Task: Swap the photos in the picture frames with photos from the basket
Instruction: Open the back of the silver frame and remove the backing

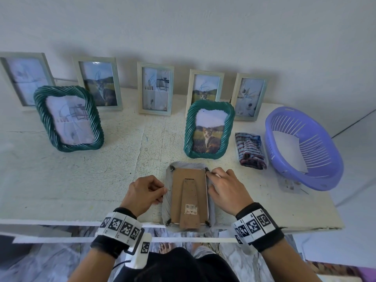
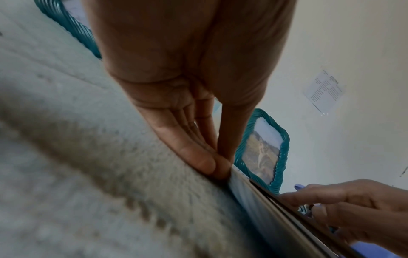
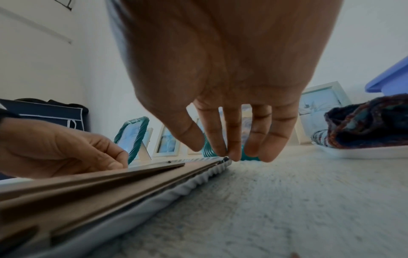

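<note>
Since its clips need turning, the frame [image 1: 189, 197] lies face-down at table [image 1: 81, 169] front edge; left hand [image 1: 143, 193] pinches its side rim, right hand [image 1: 227, 190] fingertips nip far-right clip [image 1: 207, 170]; basket [image 1: 323, 171] w/ photo sits right.
</note>
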{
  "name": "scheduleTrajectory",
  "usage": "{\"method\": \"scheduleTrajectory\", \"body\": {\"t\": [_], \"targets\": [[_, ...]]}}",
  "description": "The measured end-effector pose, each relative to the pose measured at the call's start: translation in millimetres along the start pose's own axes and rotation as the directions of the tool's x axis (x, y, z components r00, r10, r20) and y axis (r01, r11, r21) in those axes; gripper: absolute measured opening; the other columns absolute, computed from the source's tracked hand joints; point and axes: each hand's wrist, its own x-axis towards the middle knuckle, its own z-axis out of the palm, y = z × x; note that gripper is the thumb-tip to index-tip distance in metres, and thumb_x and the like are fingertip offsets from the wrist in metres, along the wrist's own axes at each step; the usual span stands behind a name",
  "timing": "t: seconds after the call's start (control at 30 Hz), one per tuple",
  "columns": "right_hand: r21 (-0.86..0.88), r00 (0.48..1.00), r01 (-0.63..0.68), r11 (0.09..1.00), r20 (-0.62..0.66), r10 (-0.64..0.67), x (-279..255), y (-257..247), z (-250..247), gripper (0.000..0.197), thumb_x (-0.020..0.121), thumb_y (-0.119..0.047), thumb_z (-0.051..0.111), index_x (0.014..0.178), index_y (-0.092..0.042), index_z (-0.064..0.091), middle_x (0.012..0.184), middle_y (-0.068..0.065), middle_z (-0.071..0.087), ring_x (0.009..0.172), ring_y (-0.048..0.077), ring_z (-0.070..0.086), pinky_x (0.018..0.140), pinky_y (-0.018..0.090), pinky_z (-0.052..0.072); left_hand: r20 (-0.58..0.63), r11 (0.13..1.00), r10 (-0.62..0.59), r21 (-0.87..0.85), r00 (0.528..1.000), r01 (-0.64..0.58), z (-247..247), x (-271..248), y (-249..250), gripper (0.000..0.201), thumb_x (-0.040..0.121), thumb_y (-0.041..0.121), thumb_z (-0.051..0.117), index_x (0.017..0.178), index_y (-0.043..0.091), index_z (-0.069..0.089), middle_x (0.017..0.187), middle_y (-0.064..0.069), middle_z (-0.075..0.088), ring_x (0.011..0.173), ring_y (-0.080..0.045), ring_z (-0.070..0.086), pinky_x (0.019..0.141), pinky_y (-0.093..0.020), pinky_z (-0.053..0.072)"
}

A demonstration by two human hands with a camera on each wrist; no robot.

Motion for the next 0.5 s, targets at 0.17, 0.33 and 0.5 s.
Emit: {"method": "scheduleTrajectory", "body": {"t": [0.17, 0.33, 0.5], "targets": [[0.112, 0.998, -0.04, 0.993, 0.047, 0.035, -10, -12, -3, 0.05, 0.096, -0.05, 0.041, 0.144, -0.034, 0.039, 0.134, 0.004, 0.045, 0.117, 0.024, 0.041, 0.088, 0.032, 0.041, 0.03, 0.997, -0.02, 0.078, 0.999, 0.018, -5, 6, 10, 0.013, 0.085, 0.023, 0.074, 0.086, 0.013, 0.067, 0.062, -0.001, 0.072, 0.061, -0.013, 0.07, 0.065, -0.03, 0.06], [0.078, 0.989, -0.071, 0.994, 0.131, 0.061, -13, -18, 1, 0.055, 0.09, -0.061, 0.045, 0.142, -0.045, 0.037, 0.143, 0.005, 0.032, 0.123, 0.026, 0.034, 0.097, 0.035, 0.039, -0.014, 0.957, 0.054, 0.285, 0.998, -0.048, -10, 34, 32, 0.023, 0.09, 0.042, 0.064, 0.091, 0.019, 0.066, 0.069, 0.006, 0.07, 0.055, 0.002, 0.066, 0.062, -0.023, 0.057], [0.057, 0.991, -0.081, 0.995, 0.113, 0.074, -14, -21, 3, 0.055, 0.089, -0.06, 0.047, 0.141, -0.043, 0.039, 0.141, 0.005, 0.032, 0.121, 0.026, 0.035, 0.098, 0.035, 0.039, 0.029, 0.875, -0.019, 0.485, 0.999, 0.002, -2, 58, 53, 0.034, 0.087, 0.049, 0.065, 0.082, 0.015, 0.065, 0.059, -0.001, 0.069, 0.057, -0.009, 0.068, 0.07, -0.031, 0.059]]}}
